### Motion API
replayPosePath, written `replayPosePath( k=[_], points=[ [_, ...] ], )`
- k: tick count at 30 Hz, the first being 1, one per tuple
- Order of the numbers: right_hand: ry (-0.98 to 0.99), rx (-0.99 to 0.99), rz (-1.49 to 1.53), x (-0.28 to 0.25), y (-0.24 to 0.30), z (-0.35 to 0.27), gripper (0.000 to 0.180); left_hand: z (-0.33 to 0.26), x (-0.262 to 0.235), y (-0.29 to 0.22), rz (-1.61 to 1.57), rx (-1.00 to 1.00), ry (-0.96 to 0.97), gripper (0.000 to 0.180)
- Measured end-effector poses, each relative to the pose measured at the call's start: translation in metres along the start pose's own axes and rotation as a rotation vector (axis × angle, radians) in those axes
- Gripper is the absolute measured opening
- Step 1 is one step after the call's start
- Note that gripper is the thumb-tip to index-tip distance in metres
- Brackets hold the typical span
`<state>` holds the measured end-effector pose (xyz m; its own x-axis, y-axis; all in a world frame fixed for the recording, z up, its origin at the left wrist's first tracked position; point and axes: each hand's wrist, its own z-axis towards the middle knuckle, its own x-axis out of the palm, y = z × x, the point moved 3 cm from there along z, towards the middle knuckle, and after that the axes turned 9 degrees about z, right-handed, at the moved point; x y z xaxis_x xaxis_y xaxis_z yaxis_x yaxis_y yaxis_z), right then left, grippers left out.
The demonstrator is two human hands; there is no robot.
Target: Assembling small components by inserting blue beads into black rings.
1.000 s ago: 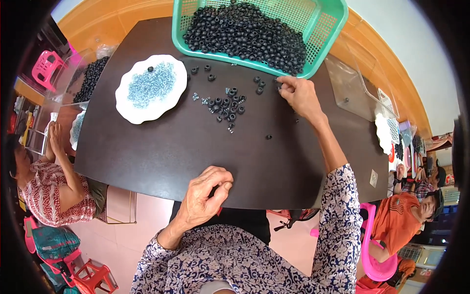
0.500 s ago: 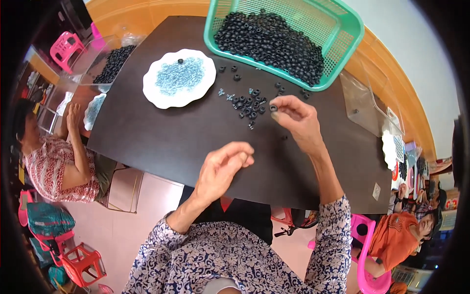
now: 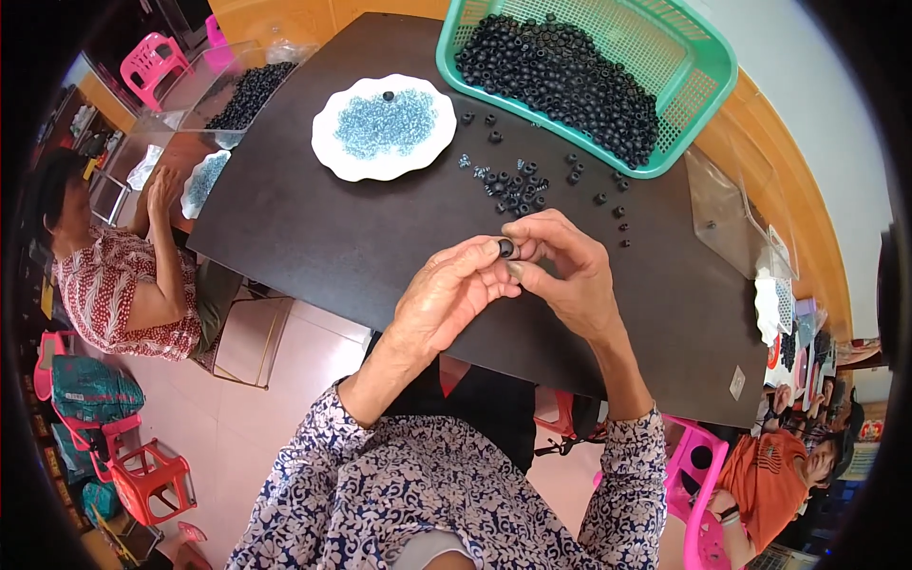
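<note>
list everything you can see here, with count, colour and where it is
small black ring-shaped part: one, black, pinched between the fingertips of both hands
loose black ring parts: a scattered cluster, black, on the table below the basket
green plastic mesh basket: one, green, far side of the table, heaped with black ring parts
white scalloped plate: one, white, left of the basket, holding small pale blue pieces and one black ring
dark brown table: one, dark top with an orange rim
clear plastic tray: one, transparent, right table edge
seated person in red patterned top: one, at the left
pink plastic chair: one, upper left
left hand: one, at the ring
right hand: one, at the ring
</note>
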<state>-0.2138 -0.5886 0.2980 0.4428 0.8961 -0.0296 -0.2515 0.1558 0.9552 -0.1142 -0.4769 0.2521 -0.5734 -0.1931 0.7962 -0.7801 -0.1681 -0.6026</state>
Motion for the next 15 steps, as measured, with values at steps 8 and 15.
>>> replayPosePath(
  k=[8,15],
  points=[
    [-0.03,-0.135,-0.257,0.006,0.007,-0.005,0.031,-0.004,0.003,0.017,-0.13,-0.016,0.028,0.026],
    [-0.055,-0.135,-0.197,0.005,0.003,-0.006,0.028,-0.006,0.009,0.013,-0.085,-0.008,-0.016,0.025]
  ],
)
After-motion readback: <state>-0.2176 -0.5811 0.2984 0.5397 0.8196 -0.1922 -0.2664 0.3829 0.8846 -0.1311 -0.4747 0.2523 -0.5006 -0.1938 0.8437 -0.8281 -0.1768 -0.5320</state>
